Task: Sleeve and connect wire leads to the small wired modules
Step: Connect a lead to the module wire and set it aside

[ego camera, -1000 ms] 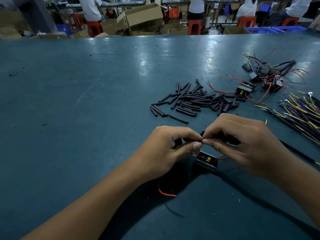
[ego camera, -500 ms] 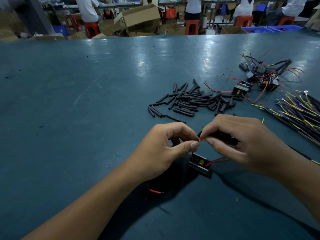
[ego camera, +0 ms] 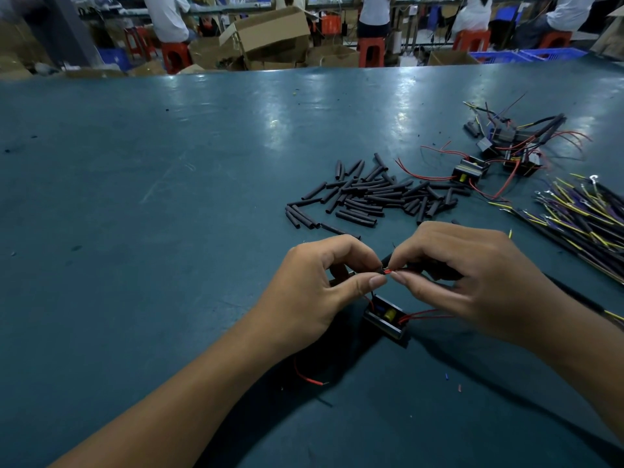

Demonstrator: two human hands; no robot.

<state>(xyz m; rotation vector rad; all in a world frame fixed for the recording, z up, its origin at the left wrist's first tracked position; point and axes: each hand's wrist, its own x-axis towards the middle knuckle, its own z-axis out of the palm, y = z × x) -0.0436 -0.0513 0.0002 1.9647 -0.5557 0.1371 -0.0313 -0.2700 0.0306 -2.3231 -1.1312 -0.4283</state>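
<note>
A small black module (ego camera: 385, 318) with a yellow part and red leads hangs just below my two hands, above the teal table (ego camera: 169, 231). My left hand (ego camera: 314, 292) pinches a thin red lead (ego camera: 388, 271) between thumb and forefinger. My right hand (ego camera: 466, 282) pinches the same red lead from the other side and also holds a black sleeved wire (ego camera: 574, 298) that trails off to the right. Another red lead (ego camera: 305, 376) curls out under my left wrist.
A pile of black sleeve pieces (ego camera: 371, 194) lies beyond my hands. Further right sit several wired modules (ego camera: 499, 153) and a bundle of yellow and dark wires (ego camera: 580, 214). People on red stools and cardboard boxes (ego camera: 270, 32) stand past the table's far edge.
My fingertips have parted a little, so a short stretch of red lead now shows between them. The module has swung slightly lower and to the left.
</note>
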